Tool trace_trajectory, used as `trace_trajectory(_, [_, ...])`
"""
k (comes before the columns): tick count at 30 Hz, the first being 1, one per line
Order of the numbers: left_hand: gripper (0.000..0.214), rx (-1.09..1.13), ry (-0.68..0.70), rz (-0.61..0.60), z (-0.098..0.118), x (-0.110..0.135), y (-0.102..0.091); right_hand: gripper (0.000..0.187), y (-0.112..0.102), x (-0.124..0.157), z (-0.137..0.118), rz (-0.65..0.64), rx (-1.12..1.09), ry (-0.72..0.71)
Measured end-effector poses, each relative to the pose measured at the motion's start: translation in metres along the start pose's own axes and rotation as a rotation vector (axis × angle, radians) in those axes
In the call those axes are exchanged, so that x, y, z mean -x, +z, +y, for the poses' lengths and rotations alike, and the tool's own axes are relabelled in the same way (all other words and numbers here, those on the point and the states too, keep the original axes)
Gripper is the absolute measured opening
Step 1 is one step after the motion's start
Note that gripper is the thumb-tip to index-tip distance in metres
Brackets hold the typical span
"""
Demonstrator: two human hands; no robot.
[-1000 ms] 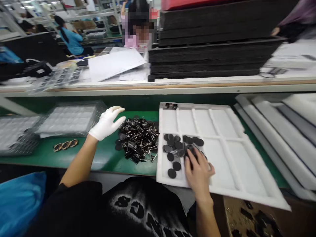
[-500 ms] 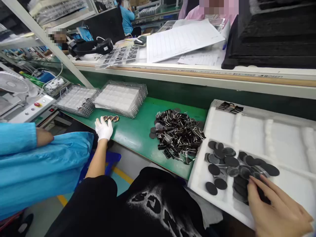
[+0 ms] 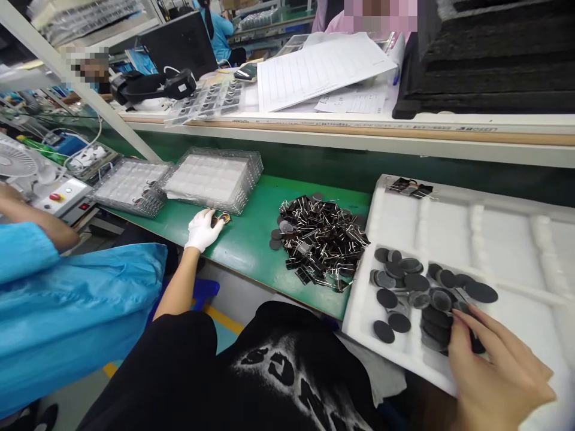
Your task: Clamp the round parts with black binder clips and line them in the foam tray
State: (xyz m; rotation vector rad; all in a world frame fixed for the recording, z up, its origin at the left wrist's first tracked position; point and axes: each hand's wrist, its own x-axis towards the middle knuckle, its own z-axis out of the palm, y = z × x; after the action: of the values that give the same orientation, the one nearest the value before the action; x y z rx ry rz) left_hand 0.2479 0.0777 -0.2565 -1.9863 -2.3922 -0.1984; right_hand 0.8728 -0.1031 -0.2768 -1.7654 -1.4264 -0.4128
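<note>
My left hand [image 3: 203,231], in a white glove, is over the small round gold-rimmed pieces [image 3: 224,218] on the green tabletop [image 3: 242,251]. Its fingers and thumb are closed about them, hiding part of the group. At the right, my bare right hand [image 3: 498,365] reaches into a white foam tray [image 3: 453,230]. Thumb and fingers pinch at the black discs [image 3: 436,326] there; the palm side is hidden. More black discs [image 3: 417,282] lie loose and overlapping in the tray. Between my hands is a heap of black binder clips [image 3: 321,239], with several discs at its edge.
Stacked clear plastic trays [image 3: 211,173] stand at the back left of the table. A shelf edge [image 3: 314,134] runs above, bearing papers [image 3: 318,72] and a black foam stack [image 3: 494,66]. A co-worker in a blue sleeve [image 3: 27,251] is close on my left.
My left hand has moved right onto the gold-rimmed pieces, and its fingers have curled around them. My right hand stays at the discs, almost unmoved. The view has shifted slightly.
</note>
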Motion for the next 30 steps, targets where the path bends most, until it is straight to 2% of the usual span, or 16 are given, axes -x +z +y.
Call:
trace_trajectory(3, [0.067,0.003,0.025,-0.011,0.023,0.013,0.001,0.008,0.000,0.001,0.000,0.050,-0.040,-0.075])
trace_trajectory(8, [0.062,-0.001,0.003,0.029,0.055,0.026,-0.002,0.009,-0.001,-0.002,-0.007,-0.027,-0.006,-0.034])
trace_trajectory(13, [0.046,-0.007,-0.014,0.058,0.074,0.024,-0.005,0.010,-0.003,-0.001,-0.010,-0.003,-0.006,-0.009])
trace_trajectory(19, [0.041,-0.005,0.079,0.049,0.094,0.028,-0.005,0.014,-0.006,0.000,-0.014,-0.049,0.012,0.012])
trace_trajectory(22, [0.047,0.004,0.138,0.036,0.106,0.032,-0.007,0.018,-0.006,0.000,-0.018,-0.046,0.016,0.002])
trace_trajectory(27, [0.058,0.026,0.252,-0.033,0.131,0.022,-0.009,0.017,-0.006,-0.002,-0.020,-0.043,-0.006,-0.048])
trace_trajectory(30, [0.058,0.029,0.229,-0.052,0.149,0.007,-0.008,0.019,-0.006,-0.004,-0.021,-0.037,-0.013,-0.045])
